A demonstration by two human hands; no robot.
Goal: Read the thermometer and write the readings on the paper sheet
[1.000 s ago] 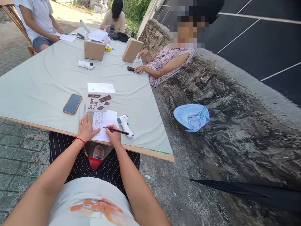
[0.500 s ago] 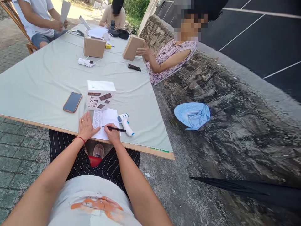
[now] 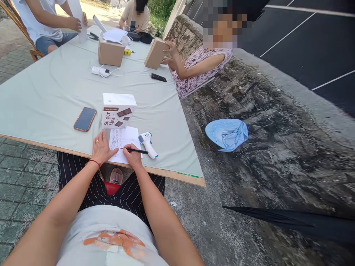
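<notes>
1. Your right hand [image 3: 133, 158], lower centre of the frame: fingers closed around a black pen [image 3: 134, 150], which lies nearly level with its tip to the left, on the paper.
2. Your left hand [image 3: 101, 148], just left of the right one: fingers spread and pressed flat, palm down, on the left edge of the sheet; a ring on one finger, a red cord at the wrist.
3. Printed sheet of paper [image 3: 123, 138]: lies on the near edge of the table, between and under your two hands.
4. White carton marked "Super Meal" [image 3: 118, 111]: stands just above the sheet, touching its top edge.
5. Infrared thermometer [image 3: 147, 144], white with blue trim: lies just right of the sheet, beside the pen's back end.
6. Smartphone [image 3: 85, 119], screen up: left of the carton, apart from it.
7. Table [image 3: 50, 92], covered in pale grey-green cloth: fills the left half of the frame.
8. Upper centre: a seated person in a patterned top holds a tilted cardboard box [image 3: 155, 54] with both hands; a dark phone [image 3: 158, 77] lies below it.
9. Right of the table, on the stone: a light blue hat [image 3: 226, 133].
</notes>
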